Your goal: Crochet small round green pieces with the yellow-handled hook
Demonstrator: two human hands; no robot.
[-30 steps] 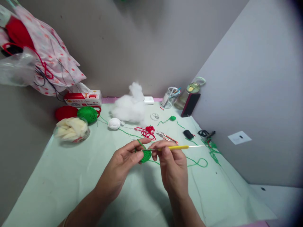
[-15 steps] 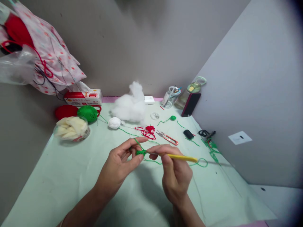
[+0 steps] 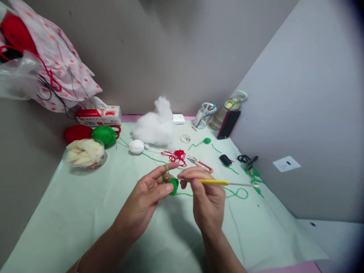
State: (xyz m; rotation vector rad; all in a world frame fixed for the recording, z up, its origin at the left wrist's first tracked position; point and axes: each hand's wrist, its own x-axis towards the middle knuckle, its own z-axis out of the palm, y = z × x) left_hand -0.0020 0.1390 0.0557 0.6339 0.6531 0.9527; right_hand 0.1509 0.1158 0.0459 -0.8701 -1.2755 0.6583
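My left hand [image 3: 149,193] pinches a small piece of green crochet [image 3: 174,186] between thumb and fingers. Green yarn runs over its raised index finger. In my right hand [image 3: 209,197] is a crochet hook [image 3: 213,182] with a yellow handle, held like a pen. Its left tip meets the upper edge of the crochet, while a metal shaft sticks out on the right. A green yarn tail [image 3: 240,194] trails from the work across the table to a loop. Just beyond my hands lie orange-handled thread snips [image 3: 202,165] and a tangle of red yarn [image 3: 178,156].
White stuffing [image 3: 155,127] sits at the back beside a white yarn ball [image 3: 136,146]. A green yarn ball [image 3: 104,135], a red one [image 3: 78,135] and a tub [image 3: 85,153] stand left. A pen jar [image 3: 203,115], bottle [image 3: 222,115] and phone [image 3: 229,125] stand back right.
The green crochet has turned so more of its face shows. My right hand has shifted slightly left and up, and the hook now lies more level.
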